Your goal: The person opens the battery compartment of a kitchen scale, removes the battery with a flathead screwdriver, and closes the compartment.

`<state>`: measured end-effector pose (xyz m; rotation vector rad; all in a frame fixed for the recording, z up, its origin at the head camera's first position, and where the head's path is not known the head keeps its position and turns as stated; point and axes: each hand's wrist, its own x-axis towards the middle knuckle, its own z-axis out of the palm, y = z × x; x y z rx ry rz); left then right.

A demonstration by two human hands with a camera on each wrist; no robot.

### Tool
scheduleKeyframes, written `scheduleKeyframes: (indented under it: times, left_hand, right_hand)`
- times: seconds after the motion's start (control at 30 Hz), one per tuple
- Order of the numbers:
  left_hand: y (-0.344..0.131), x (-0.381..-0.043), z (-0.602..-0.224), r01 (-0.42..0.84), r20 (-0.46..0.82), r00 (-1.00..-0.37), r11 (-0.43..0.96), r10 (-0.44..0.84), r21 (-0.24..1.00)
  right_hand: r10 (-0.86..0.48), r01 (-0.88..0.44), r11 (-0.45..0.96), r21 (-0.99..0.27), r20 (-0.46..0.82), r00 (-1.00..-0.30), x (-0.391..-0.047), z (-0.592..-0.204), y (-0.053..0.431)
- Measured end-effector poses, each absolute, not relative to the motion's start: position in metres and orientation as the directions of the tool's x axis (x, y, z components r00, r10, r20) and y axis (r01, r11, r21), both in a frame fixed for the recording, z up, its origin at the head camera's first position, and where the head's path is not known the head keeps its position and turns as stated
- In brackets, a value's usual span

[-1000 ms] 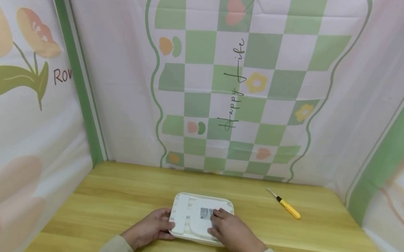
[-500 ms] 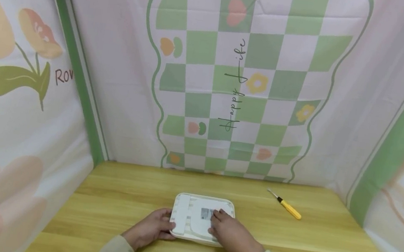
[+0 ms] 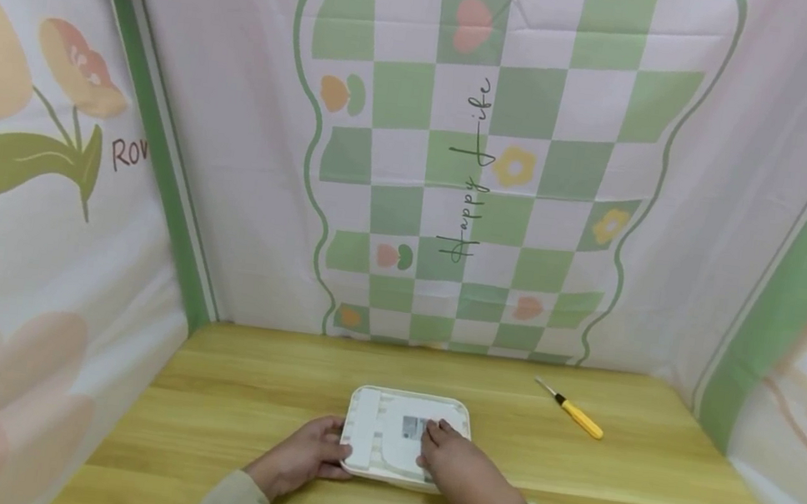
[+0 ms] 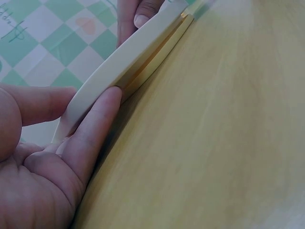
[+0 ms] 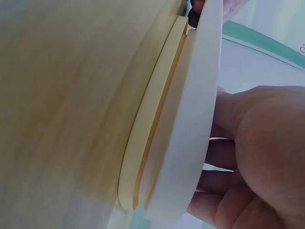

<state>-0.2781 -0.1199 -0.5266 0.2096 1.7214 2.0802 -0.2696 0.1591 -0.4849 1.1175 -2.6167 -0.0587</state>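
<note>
A flat white plastic device (image 3: 392,435) with rounded corners lies on the wooden table, a grey printed label on its upper face. At its left edge, my left hand (image 3: 303,452) grips the rim, thumb on top and fingers underneath. My right hand (image 3: 470,475) rests on the right part of the upper face, its fingertips beside the label and covering that side. In the left wrist view, the device's white rim (image 4: 107,71) stands above a narrower cream layer (image 4: 159,62), with a gap between them. The right wrist view shows this cream layer (image 5: 152,114) against the table.
A screwdriver (image 3: 576,414) with a yellow handle lies on the wooden table (image 3: 245,375), behind and to the right of the device. Patterned cloth (image 3: 449,190) hangs behind the table's far edge, with more cloth at both sides.
The view shifts very slightly. Both hands keep their places on the device, and the screwdriver has not moved.
</note>
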Motion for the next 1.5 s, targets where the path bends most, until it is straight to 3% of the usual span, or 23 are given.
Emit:
scheduleKeyframes:
  times: [0.9, 1.3, 1.5]
  left_hand:
    - [-0.119, -0.278, -0.527, -0.212, -0.135, -0.896, -0.139, 0.424, 0.967]
    - [-0.118, -0.277, -0.525, -0.201, -0.119, -0.889, -0.144, 0.441, 0.969]
    - [-0.117, -0.273, -0.527, -0.191, -0.112, -0.901, -0.153, 0.419, 0.969]
  right_hand:
    - [-0.747, -0.726, 0.659, 0.197, 0.288, -0.599, -0.268, -0.481, 0.160]
    - [-0.739, -0.762, 0.645, 0.052, 0.296, -0.605, -0.274, -0.482, 0.174]
    - [-0.782, -0.799, 0.598, 0.065, 0.267, -0.563, -0.276, -0.478, 0.179]
